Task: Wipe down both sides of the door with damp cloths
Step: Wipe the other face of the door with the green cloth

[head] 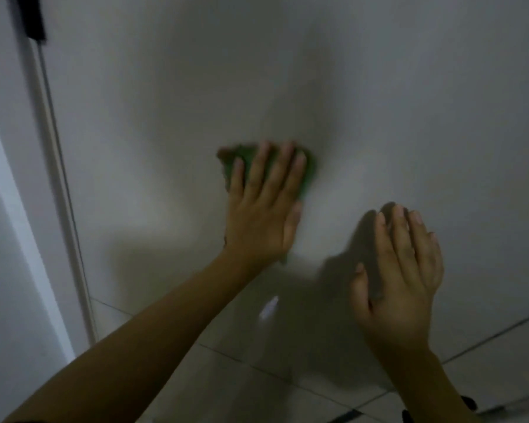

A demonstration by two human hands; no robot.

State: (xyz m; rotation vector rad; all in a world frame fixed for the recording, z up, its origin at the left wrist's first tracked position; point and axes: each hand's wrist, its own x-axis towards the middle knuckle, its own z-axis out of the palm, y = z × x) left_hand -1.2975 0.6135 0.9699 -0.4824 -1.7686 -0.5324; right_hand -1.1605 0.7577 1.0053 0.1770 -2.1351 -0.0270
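Note:
The white door (pixel 287 71) fills most of the view, seen from close up. My left hand (pixel 263 209) lies flat on it with straight fingers and presses a green cloth (pixel 229 157) against the panel; the cloth shows past the fingertips and at the little-finger side. Lower and to the right, my right hand (pixel 406 270) is also flat against the door with straight fingers. A dull grey cloth (pixel 361 242) appears to lie under it, though it blends with the hand's shadow. The picture is motion-blurred.
The door's left edge meets the white frame (pixel 13 178), with a black hinge fitting (pixel 34 16) at the top left. Pale floor tiles (pixel 257 377) with dark grout lines run along the bottom of the door.

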